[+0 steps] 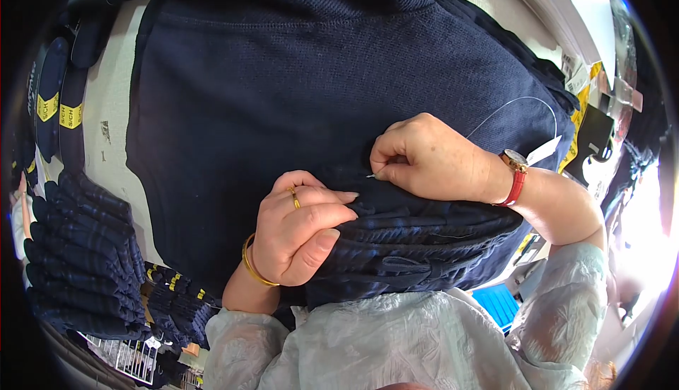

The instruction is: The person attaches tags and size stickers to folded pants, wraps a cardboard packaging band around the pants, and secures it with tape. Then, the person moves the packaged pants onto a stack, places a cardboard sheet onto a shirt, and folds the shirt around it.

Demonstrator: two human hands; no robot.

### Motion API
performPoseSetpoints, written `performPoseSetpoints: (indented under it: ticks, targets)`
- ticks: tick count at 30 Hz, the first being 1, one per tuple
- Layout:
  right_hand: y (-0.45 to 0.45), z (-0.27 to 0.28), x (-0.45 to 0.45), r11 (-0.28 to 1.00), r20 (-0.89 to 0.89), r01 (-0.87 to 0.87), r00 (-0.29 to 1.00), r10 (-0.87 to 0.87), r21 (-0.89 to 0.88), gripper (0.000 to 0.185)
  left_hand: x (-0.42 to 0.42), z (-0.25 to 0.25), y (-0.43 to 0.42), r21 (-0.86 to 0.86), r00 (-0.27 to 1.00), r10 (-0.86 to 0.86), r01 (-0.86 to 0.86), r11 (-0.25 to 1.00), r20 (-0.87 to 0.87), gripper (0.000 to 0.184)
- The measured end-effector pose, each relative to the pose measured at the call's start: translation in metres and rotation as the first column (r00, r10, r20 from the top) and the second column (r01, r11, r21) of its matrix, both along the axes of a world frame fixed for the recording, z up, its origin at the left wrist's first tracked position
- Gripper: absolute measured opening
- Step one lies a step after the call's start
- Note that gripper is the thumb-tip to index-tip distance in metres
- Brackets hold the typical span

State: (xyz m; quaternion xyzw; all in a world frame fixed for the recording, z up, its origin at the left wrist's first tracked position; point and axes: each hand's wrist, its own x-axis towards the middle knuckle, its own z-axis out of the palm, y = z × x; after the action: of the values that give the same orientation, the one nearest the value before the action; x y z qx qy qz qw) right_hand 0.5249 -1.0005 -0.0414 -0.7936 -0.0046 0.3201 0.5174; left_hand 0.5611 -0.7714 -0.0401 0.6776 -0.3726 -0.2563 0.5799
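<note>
My right hand (442, 160) is closed in a pinch above a dark navy knitted garment (283, 85). A tiny white tip (371, 175) sticks out from its thumb and fingertips; its kind is too small to tell. My left hand (297, 224) lies on the cloth with bent fingers pointing right and the thumb apart, and I see nothing held in it. Beside its fingertips is the gathered waistband of folded navy checked bottoms (424, 238), with a tied drawstring (417, 268). A thin white loop curves behind my right wrist near a white tag (544, 151).
Folded dark checked garments (85, 255) are stacked at the left. Dark strips with yellow labels (71, 115) lie above them. A thick pile of white sheets (548, 8) is at the upper right, and a blue bin (497, 306) is below the table's right side.
</note>
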Motion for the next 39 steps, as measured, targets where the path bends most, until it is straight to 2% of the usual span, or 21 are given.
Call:
performPoseSetpoints:
  ticks: [6,11,15,16,20,21,25,31,35,37,38,39]
  targets:
    - [0.006,-0.004,0.001,1.0,0.022,0.005,1.0,-0.005,0.025,0.01,0.0,-0.001,0.001,0.003,1.0,0.002,-0.002,1.0,-0.016,0.02]
    - [0.006,-0.008,0.0,0.991,-0.039,0.055,0.998,-0.051,0.122,0.009,0.002,0.0,0.0,0.004,1.0,-0.027,0.027,1.0,-0.011,0.023]
    - [0.013,-0.014,0.0,0.996,0.13,0.017,0.991,-0.028,0.087,0.007,-0.005,0.002,-0.008,-0.008,0.954,0.173,-0.181,0.983,-0.246,0.018]
    - [0.015,-0.014,-0.001,0.996,0.131,0.021,0.991,-0.032,0.085,0.007,-0.004,0.001,-0.008,-0.01,0.954,0.17,-0.178,0.984,-0.246,0.018]
    - [0.023,-0.015,0.0,0.999,0.267,0.002,0.964,-0.012,0.038,0.006,0.01,-0.009,-0.005,0.29,0.942,0.336,-0.323,0.901,0.005,0.008]
    - [0.023,-0.015,0.001,0.999,0.271,0.002,0.962,-0.012,0.04,0.006,0.01,-0.01,-0.004,0.289,0.942,0.336,-0.325,0.9,0.01,0.008]
    - [0.019,-0.012,0.0,0.993,0.158,0.052,0.985,-0.068,0.102,0.006,0.005,-0.018,-0.003,0.326,0.991,0.117,-0.132,0.936,0.064,0.009]
    - [0.02,-0.011,0.003,0.997,0.16,0.011,0.987,-0.023,0.08,0.006,0.003,-0.018,-0.008,0.379,0.974,0.09,-0.164,0.911,0.206,0.006]
    - [0.01,0.003,0.005,0.999,0.358,0.0,0.934,0.013,-0.037,0.011,0.006,-0.017,-0.007,0.283,0.967,0.25,-0.251,0.926,0.042,0.005]
    - [-0.007,0.029,0.0,0.986,0.535,0.139,0.842,-0.066,-0.097,0.016,0.012,-0.024,0.009,0.242,0.95,0.313,-0.309,0.92,0.022,0.003]
    - [-0.016,0.05,-0.008,0.983,0.543,0.149,0.837,-0.066,-0.11,0.016,0.015,-0.018,0.015,0.225,0.952,0.304,-0.301,0.926,0.025,0.003]
    - [-0.026,0.073,-0.018,0.962,0.514,0.248,0.843,-0.156,-0.114,0.018,0.017,-0.012,0.021,0.162,0.884,0.435,-0.411,0.897,-0.172,0.005]
